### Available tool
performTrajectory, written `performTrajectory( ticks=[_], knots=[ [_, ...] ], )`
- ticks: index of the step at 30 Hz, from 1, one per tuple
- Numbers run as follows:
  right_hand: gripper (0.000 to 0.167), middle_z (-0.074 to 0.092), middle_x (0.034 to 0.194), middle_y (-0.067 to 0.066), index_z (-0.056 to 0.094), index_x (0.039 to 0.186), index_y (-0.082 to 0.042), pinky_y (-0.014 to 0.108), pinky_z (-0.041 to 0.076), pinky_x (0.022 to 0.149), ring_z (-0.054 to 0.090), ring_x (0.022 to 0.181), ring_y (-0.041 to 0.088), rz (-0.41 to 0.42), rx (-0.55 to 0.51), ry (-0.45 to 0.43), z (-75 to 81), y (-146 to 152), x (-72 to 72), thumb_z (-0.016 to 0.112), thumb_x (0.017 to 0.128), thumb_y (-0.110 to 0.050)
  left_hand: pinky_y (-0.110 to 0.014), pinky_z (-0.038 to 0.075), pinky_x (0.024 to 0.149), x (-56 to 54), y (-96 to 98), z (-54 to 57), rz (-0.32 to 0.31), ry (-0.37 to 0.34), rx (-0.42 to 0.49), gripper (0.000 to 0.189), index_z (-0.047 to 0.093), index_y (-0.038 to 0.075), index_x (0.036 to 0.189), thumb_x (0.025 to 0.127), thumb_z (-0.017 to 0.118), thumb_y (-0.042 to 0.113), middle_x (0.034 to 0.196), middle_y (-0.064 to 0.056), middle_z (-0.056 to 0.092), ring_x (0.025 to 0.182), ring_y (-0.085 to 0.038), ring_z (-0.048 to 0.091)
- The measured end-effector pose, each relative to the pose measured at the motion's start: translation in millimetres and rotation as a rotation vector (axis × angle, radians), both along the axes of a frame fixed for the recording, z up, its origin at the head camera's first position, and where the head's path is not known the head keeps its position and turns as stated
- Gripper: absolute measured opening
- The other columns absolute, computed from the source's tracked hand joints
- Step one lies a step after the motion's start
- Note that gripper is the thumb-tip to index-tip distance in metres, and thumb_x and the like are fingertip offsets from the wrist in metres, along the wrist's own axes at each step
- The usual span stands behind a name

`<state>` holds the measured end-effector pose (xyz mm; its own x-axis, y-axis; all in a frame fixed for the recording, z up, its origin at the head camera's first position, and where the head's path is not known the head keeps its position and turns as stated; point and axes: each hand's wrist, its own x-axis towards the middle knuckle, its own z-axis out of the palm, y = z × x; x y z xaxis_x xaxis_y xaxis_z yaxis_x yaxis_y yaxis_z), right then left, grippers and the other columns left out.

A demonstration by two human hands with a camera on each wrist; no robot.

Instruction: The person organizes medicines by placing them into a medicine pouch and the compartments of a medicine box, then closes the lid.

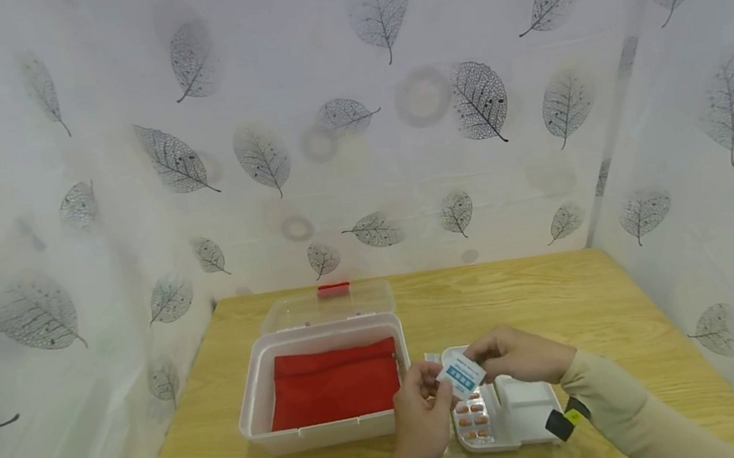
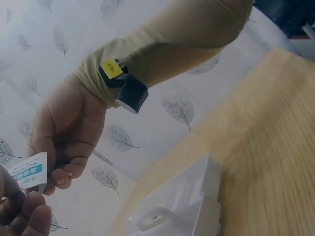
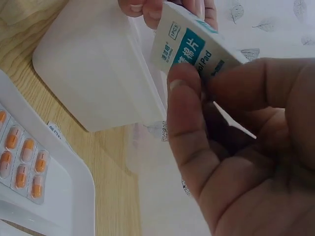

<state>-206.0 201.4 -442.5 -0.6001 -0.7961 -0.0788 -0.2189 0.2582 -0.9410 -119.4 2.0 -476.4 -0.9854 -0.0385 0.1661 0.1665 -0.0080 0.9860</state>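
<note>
Between both hands is a small white alcohol pad packet (image 1: 460, 374) with a blue-green printed band. My left hand (image 1: 422, 413) pinches its left side. On its other side my right hand (image 1: 520, 354) pinches it between thumb and forefinger, as the right wrist view shows up close with the packet (image 3: 172, 42) tilted. Below the hands lies a white divided case (image 1: 534, 422), its left part holding a blister pack (image 3: 22, 162) of orange-and-white capsules. A white plastic box (image 1: 247, 419) stands open left of the hands, with a red zipped pouch (image 1: 334, 387) inside.
The box's clear lid (image 1: 288, 311) lies folded back behind it, with a red latch (image 1: 333, 290) at its far edge. The wooden table (image 1: 519, 294) ends at a leaf-patterned curtain (image 1: 360, 169) at the back and sides. Each visible wrist area is sleeved.
</note>
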Motion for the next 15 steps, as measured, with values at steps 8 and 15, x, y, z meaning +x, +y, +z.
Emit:
performTrajectory(
  ticks=[8, 15],
  knots=[
    [0.032, 0.067, 0.103, 0.013, 0.052, 0.128, 0.000, 0.041, 0.055, 0.075, 0.065, 0.089, 0.026, -0.056, -0.001, -0.058, 2.1, -3, 3.6, 0.048, 0.102, -0.018, -0.020, 0.048, 0.053, -1.9, 0.1, -7.9, 0.013, 0.057, -0.091, 0.015, 0.060, 0.007, 0.096, 0.085, 0.065, -0.002, 0.074, 0.000, 0.060, 0.062, -0.007, 0.059],
    [0.022, 0.068, 0.089, 0.012, 0.056, 0.113, 0.001, 0.031, 0.055, 0.064, 0.064, 0.074, 0.015, -0.004, -0.026, -0.044, -2.2, 0, 4.0, 0.060, 0.094, -0.008, -0.021, 0.051, 0.054, -1.7, 2.0, -12.2, 0.063, 0.138, -0.171, 0.018, 0.064, 0.008, 0.096, 0.082, 0.068, -0.004, 0.076, 0.000, 0.060, 0.065, -0.005, 0.057]
  ],
)
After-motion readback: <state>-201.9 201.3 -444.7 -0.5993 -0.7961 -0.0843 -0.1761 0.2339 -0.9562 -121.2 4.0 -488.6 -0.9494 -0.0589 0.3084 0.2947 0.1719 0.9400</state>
